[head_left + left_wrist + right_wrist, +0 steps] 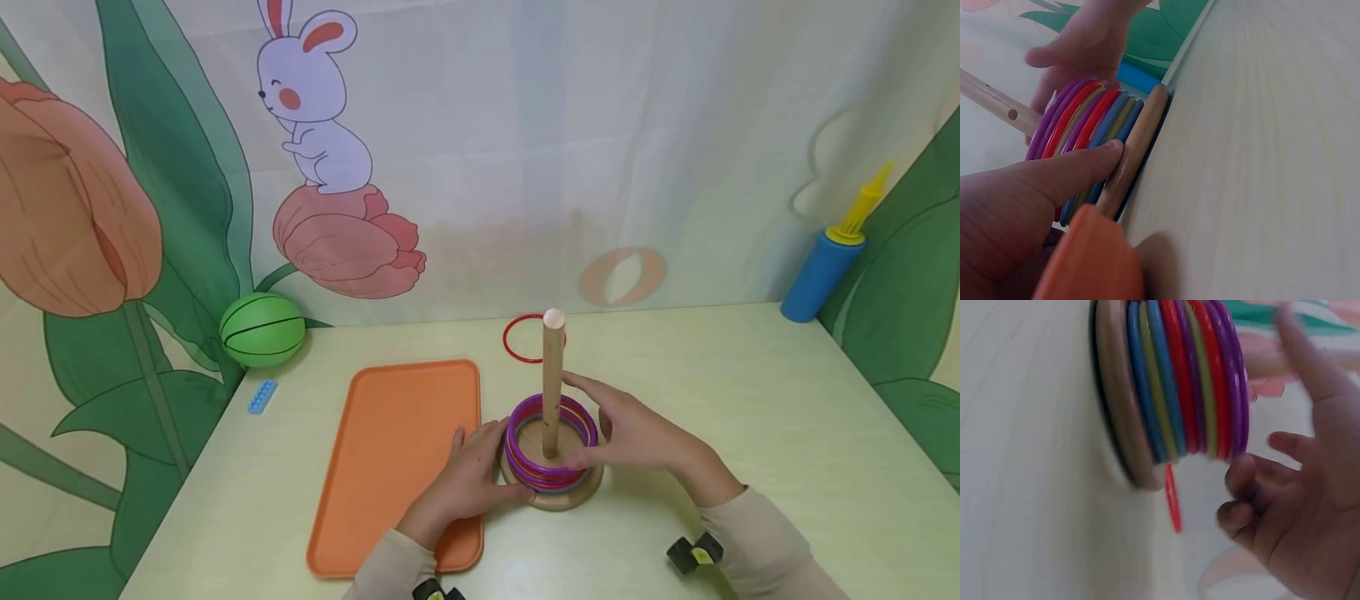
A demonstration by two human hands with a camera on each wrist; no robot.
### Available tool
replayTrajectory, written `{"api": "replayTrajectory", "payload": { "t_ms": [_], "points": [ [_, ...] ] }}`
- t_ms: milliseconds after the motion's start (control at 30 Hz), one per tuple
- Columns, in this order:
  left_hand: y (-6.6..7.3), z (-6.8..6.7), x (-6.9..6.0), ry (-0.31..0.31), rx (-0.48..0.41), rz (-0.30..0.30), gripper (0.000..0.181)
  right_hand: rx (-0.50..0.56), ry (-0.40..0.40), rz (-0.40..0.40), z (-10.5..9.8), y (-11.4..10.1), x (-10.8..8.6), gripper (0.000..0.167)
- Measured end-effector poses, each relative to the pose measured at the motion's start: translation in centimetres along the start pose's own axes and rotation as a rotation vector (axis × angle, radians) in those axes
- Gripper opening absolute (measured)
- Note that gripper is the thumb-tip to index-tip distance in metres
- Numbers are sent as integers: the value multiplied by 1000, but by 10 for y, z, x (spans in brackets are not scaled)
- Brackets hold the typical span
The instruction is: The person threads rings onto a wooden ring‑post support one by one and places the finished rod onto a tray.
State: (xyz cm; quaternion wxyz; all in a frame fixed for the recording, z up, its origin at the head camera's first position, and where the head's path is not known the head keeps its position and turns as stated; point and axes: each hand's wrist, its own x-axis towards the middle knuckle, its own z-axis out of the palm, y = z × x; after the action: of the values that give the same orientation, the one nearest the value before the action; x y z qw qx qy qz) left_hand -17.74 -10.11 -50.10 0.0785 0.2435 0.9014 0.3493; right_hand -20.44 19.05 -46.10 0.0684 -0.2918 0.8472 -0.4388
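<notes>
A wooden ring stand (552, 383) with an upright peg stands right of the tray. Stacked plastic rings (1094, 119) in purple, red, yellow and blue lie around its peg, down to the round base (1116, 394). My left hand (468, 479) holds the stand low on its left side, the thumb lying along the lower rings near the base; its other fingers are partly hidden. My right hand (637, 429) is spread at the right of the stack, thumb and fingers apart, fingertips close to the top purple ring. Behind the peg, a single red ring (517, 353) lies on the table.
An orange tray (397, 442) lies left of the stand, under my left forearm. At the back left are a green ball (262, 330) and a light blue toy brick (262, 397). A blue and yellow hand pump (822, 271) stands at the back right by the curtain.
</notes>
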Motion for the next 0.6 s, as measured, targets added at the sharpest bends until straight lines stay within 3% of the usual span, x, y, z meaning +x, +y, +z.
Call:
{"api": "replayTrajectory", "payload": {
  "t_ms": [200, 300, 367, 500, 600],
  "points": [
    [0, -1, 0, 3, 3, 8, 105, 51, 210, 119, 5, 41, 5, 55],
    [1, -2, 0, 1, 8, 9, 104, 41, 314, 197, 9, 58, 7, 49],
    [1, -3, -1, 1, 11, 9, 104, 14, 370, 182, 12, 65, 10, 43],
    [1, -2, -2, 11, 8, 11, 104, -149, 376, 99, 18, 74, 24, 40],
    [0, 0, -2, 10, 2, 13, 104, -320, 335, 108, 24, 80, 36, 48]
  ]
}}
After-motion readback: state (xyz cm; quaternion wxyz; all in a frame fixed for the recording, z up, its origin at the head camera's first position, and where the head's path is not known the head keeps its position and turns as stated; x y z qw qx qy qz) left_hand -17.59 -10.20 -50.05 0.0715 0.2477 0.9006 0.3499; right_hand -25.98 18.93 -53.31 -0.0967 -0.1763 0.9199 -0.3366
